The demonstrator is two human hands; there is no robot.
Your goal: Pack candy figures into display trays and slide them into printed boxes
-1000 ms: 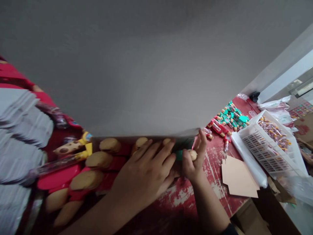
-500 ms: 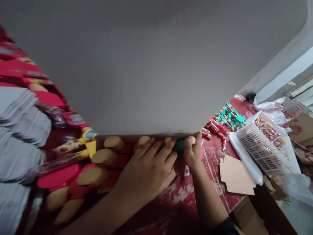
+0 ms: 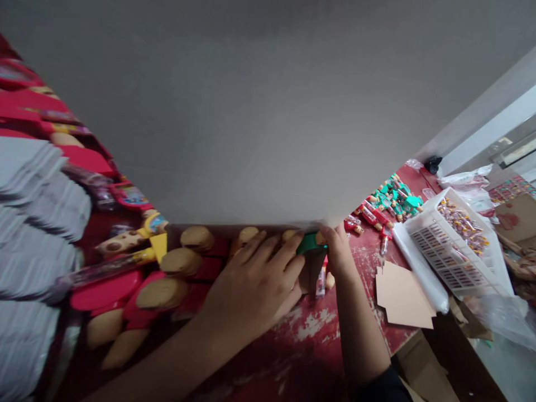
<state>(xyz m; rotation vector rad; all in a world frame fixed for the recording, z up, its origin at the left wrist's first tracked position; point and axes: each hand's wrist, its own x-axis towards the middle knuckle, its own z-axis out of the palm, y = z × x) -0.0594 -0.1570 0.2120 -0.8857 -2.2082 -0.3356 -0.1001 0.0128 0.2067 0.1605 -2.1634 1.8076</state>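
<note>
A large grey panel (image 3: 259,123), like a raised box lid, fills the upper view. Below its edge runs a row of toy-like pieces with rounded tan ends (image 3: 196,238) and red or green bodies. My left hand (image 3: 255,279) lies across this row, fingers stretched out and slightly apart, pressing on the pieces. At the row's right end, my right hand (image 3: 337,251) pinches a green piece with a tan end (image 3: 310,243); its fingertips are partly hidden by the panel's edge. A small red piece with a clear tube (image 3: 321,282) lies just beneath that hand.
Stacks of white cards (image 3: 31,234) and pink-red pieces (image 3: 104,290) crowd the left. On the worn red table (image 3: 310,346) to the right are flat tan cardboard (image 3: 404,296), a heap of green pieces (image 3: 397,195), and a white basket (image 3: 444,262) of small wrapped items.
My right hand has turned inward and moved slightly, and more of the green piece now shows. The red piece with a clear tube is more visible. My left hand stays nearly in place.
</note>
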